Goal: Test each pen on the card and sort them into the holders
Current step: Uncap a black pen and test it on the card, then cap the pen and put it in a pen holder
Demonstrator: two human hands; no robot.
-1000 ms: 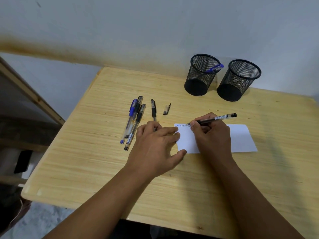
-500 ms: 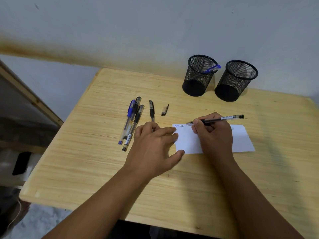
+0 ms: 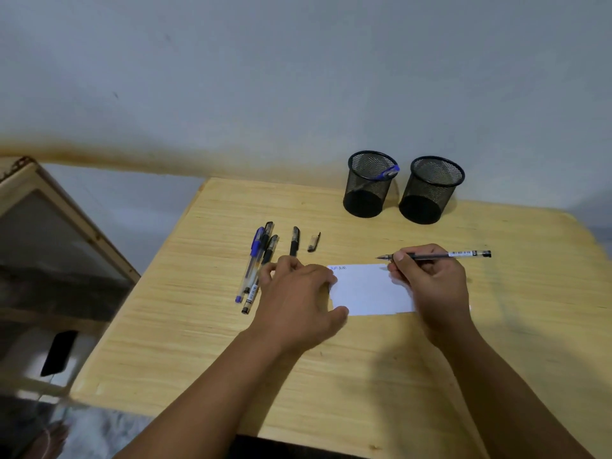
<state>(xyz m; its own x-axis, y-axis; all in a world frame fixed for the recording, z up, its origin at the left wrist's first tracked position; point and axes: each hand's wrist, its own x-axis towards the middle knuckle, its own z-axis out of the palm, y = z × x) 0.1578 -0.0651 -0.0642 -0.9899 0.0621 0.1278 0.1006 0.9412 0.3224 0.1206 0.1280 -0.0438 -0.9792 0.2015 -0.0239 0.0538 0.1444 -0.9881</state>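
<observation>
Three capped pens (image 3: 256, 265) lie bunched at the left of our tabletop (image 3: 331, 376), a fourth pen (image 3: 294, 241) and a loose cap (image 3: 313, 242) just beside them, all untested, we judge. Our left hand (image 3: 298, 303) rests flat, fingers relaxed, on the card's (image 3: 367, 289) left edge. Scribbles mark the card's top corner. Our right hand (image 3: 430, 283) pinches the uncapped pen (image 3: 437, 256), tip lifted off the card. One blue pen (image 3: 388, 172) already stands in the left holder (image 3: 369, 183); the right holder (image 3: 430, 190) looks empty.
</observation>
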